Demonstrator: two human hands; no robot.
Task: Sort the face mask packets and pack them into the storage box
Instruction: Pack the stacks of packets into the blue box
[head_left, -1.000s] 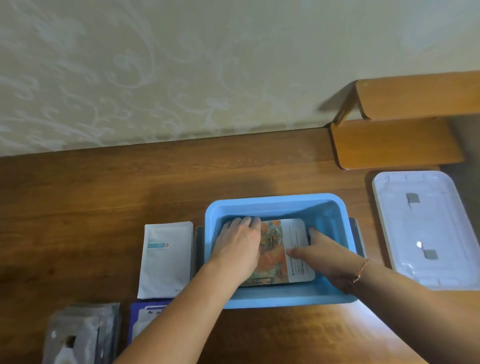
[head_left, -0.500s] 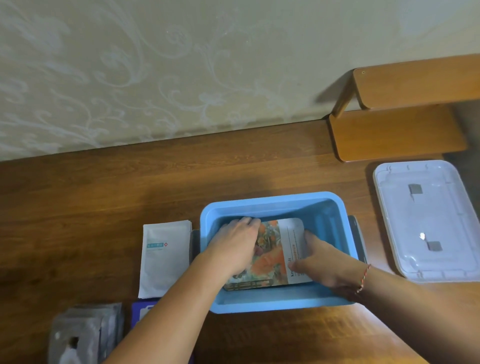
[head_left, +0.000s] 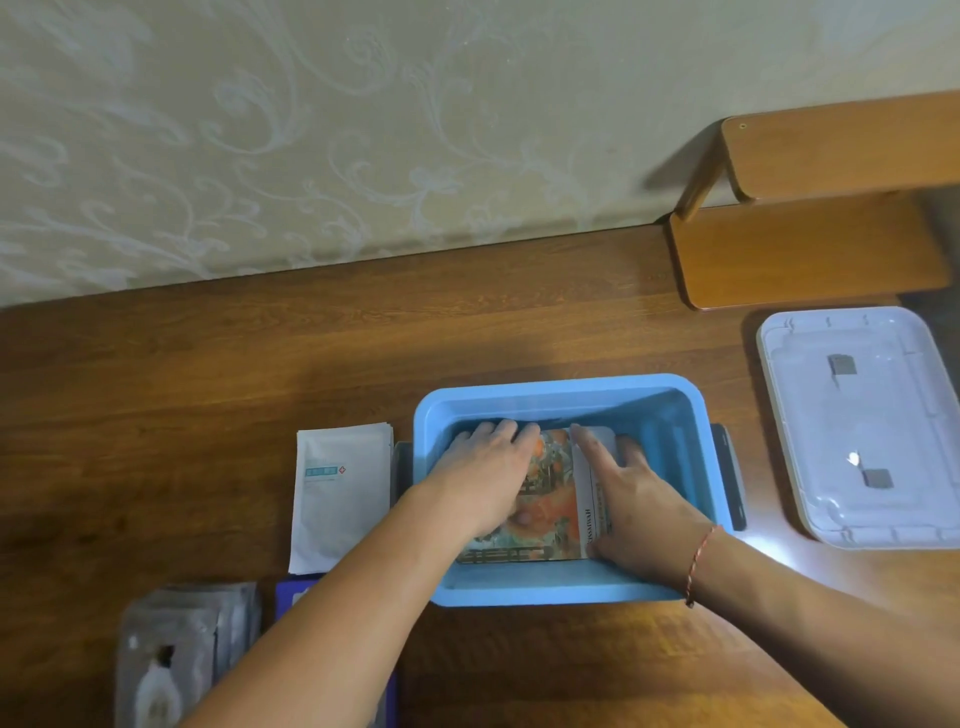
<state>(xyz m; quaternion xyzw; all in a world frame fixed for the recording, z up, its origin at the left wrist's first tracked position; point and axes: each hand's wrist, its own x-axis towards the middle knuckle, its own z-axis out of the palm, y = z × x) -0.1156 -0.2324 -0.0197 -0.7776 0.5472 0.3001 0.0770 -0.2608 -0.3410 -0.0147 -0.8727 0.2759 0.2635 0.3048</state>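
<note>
A blue storage box (head_left: 571, 590) stands on the wooden desk. Inside it lies a stack of orange-patterned face mask packets (head_left: 550, 506). My left hand (head_left: 488, 475) rests flat on the stack's left half, fingers spread toward the far wall. My right hand (head_left: 631, 499) lies flat on the stack's white right strip, its outer fingers over the right edge. Left of the box sits a stack of white packets (head_left: 340, 493). Silver-grey packets (head_left: 182, 654) lie at the near left, and a dark blue packet (head_left: 291, 595) shows behind my left forearm.
The box's white lid (head_left: 862, 426) lies on the desk to the right. A wooden shelf (head_left: 810, 244) stands against the wall at the far right. Bare desk stretches behind and left of the box.
My right hand moved from gripping the stack's near right edge to lying flat on top, fingers extended forward. The packets settled straighter and flatter in the box. The left hand stayed on them.
</note>
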